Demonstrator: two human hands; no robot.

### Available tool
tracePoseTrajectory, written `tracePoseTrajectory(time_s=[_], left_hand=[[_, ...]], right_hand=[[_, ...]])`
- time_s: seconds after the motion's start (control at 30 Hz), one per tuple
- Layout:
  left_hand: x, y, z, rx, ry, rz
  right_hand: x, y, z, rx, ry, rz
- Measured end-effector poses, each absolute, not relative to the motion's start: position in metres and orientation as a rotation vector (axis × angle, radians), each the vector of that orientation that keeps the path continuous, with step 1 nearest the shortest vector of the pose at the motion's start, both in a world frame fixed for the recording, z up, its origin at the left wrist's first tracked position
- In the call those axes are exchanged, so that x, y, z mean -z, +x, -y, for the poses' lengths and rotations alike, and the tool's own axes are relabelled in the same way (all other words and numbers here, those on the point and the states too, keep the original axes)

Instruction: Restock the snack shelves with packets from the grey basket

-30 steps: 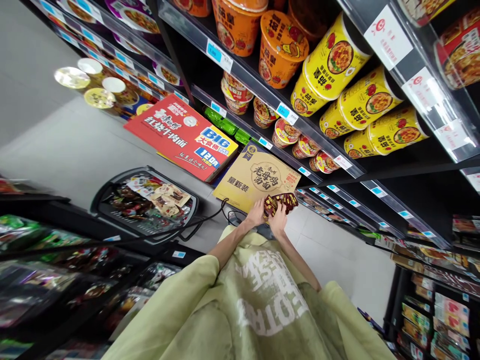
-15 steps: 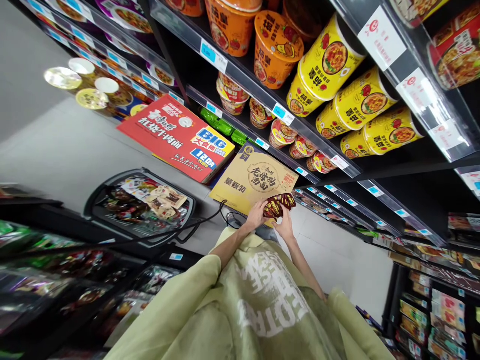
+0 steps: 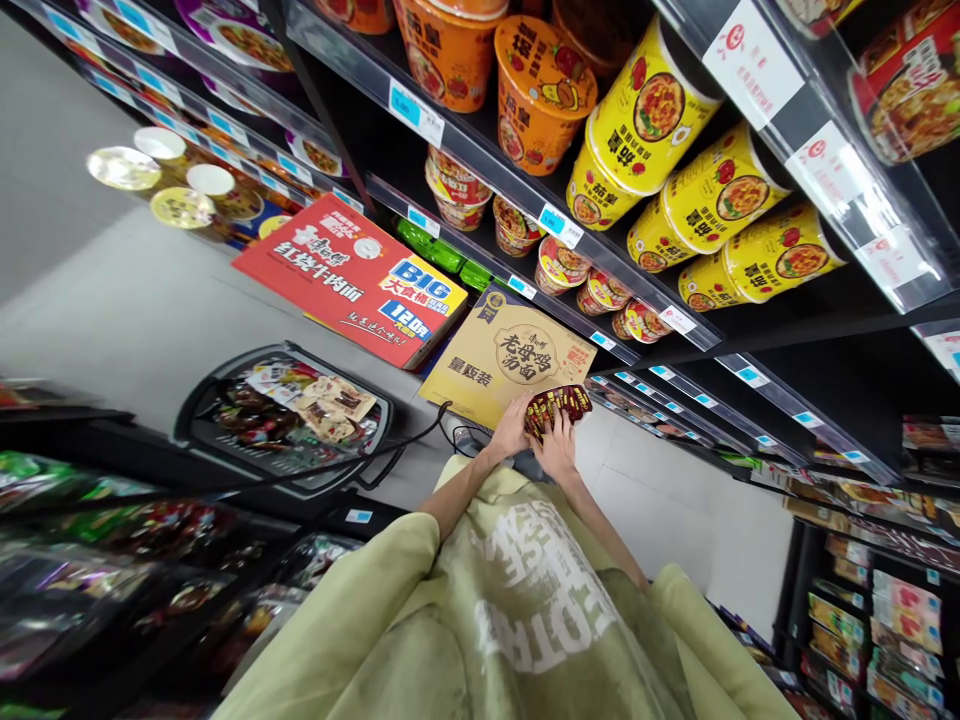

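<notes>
In front of my body is a bunch of small snack packets [image 3: 576, 400], dark red-brown with yellow print. My left hand [image 3: 513, 430] is closed on their left end. My right hand [image 3: 556, 448] presses against their near side, its fingers laid over the wrappers and partly gripping them. The exact number of packets is hidden by the fingers. Just beyond both hands lies a tan noodle carton [image 3: 480, 350] with dark Chinese print.
A dark shopping basket [image 3: 187, 400] with several snack packs stands on the floor at left. A red noodle carton [image 3: 300, 290] lies beside the tan one. Shelves of orange noodle tubs [image 3: 544, 100] and yellow noodle cups [image 3: 645, 110] rise ahead. A packaged-goods rack [image 3: 75, 590] is at lower left.
My right hand has moved from the packets' lower right edge to the left, and its fingers now lie across their front. The packets look more fanned out. My left hand stays in place.
</notes>
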State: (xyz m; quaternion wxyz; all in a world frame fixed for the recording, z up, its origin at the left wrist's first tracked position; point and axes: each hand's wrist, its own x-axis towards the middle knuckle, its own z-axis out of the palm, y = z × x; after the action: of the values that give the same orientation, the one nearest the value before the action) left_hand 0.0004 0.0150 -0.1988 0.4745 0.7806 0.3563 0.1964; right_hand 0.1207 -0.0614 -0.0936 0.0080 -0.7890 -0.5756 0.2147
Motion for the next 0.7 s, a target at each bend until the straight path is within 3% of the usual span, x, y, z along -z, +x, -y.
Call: tracePoseTrajectory(time_s=[0.17, 0.3, 0.43, 0.7], left_hand=[[0.193, 0.001, -0.016, -0.504, 1.896, -0.809], [0.191, 0.001, -0.019, -0.494, 1.886, -0.813], [0.187, 0.003, -0.022, -0.463, 1.886, -0.841], [0.165, 0.009, 0.002, -0.414, 1.797, -1.199]], right_hand=[[0.084, 0.136, 0.064, -0.763, -2.301, 1.786], [0.079, 0.168, 0.063, -0.622, -2.286, 1.349], [0.094, 0.201, 0.053, -0.607, -2.452, 0.901], [0.123, 0.226, 0.035, -0.819, -2.462, 0.797]])
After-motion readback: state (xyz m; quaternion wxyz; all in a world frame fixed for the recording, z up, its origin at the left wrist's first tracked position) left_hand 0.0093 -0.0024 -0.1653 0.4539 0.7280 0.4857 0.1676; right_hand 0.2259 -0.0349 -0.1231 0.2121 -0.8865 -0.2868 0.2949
